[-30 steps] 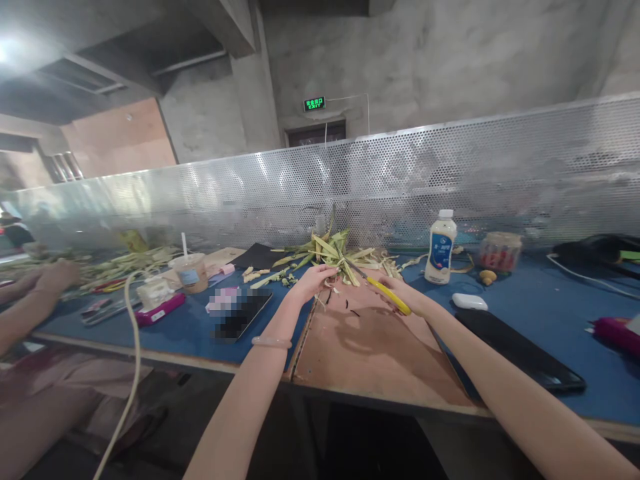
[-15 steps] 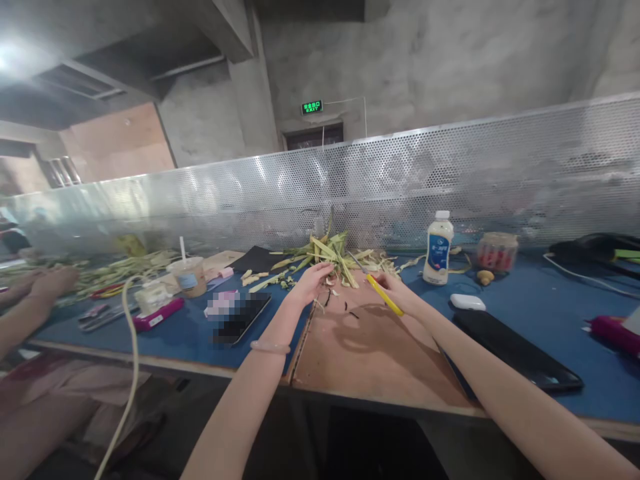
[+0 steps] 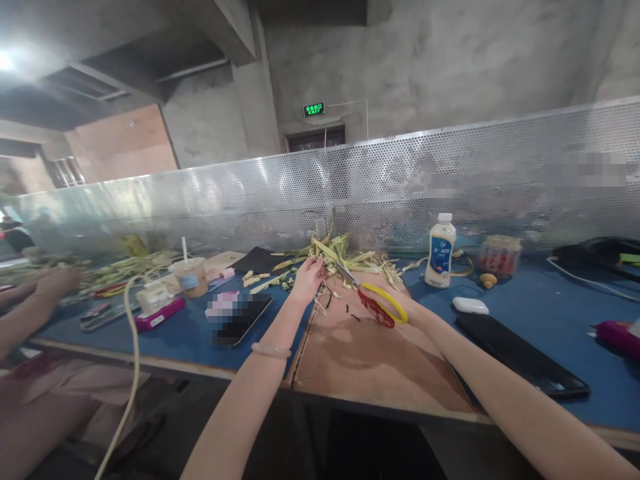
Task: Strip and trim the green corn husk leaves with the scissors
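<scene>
1. The right hand is holding the scissors by their yellow and red handles, its fingers closing around the loops and largely hiding behind them.
2. The blades are pointing away over the board, their tips lying just beside the left hand.
3. The left hand is bunching its fingers together at the near edge of the leaves; whether it is pinching a strip is too small to tell.
4. The leaves are lying in a loose green and pale heap at the board's far end, in front of a mesh panel, with dark scraps dotting the board nearer the wearer.
5. A bangle is circling the left wrist.
6. To the right, a bottle is standing upright on the blue table, near a jar, a white case and a black phone.
7. To the left, a cup with a straw is standing beyond another phone, while a co-worker's hand is resting near more greenery.
</scene>
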The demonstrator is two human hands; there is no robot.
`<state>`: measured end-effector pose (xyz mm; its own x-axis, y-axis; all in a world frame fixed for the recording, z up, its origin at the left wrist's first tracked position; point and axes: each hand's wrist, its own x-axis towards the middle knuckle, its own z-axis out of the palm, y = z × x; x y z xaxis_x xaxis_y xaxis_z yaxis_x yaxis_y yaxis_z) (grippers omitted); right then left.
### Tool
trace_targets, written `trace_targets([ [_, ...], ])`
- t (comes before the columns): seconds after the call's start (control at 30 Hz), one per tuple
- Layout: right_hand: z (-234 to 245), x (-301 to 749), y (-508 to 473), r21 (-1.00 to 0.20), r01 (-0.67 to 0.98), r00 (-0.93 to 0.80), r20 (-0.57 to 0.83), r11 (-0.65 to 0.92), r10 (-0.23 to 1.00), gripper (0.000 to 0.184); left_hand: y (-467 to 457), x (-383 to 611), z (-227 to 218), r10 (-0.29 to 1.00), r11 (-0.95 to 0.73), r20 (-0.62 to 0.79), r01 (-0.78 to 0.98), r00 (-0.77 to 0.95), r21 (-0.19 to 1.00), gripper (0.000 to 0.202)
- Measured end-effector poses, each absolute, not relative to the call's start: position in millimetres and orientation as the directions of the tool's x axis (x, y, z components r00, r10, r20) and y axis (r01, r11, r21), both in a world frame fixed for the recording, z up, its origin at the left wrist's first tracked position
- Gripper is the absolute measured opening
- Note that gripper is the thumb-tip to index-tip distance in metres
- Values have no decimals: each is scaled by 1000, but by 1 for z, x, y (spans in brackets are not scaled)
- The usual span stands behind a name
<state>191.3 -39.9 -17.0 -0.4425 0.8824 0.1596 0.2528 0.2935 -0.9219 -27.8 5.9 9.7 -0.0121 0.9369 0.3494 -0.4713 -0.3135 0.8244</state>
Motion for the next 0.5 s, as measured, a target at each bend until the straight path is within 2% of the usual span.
trace_targets([
  [0.1,-21,192,-36,-939,180,-517,163,293,840,35,7,-26,10,933,-316,359,-473,1,822,31],
  [0.23,-25,195,-29,-939,211,-475,144,271,868,30,7,-24,10,927,-313,372,-470,36,825,35],
  [0.5,-26,192,-26,-947,225,-382,133,231,915,37,7,-26,10,924,-321,379,-447,44,835,36],
])
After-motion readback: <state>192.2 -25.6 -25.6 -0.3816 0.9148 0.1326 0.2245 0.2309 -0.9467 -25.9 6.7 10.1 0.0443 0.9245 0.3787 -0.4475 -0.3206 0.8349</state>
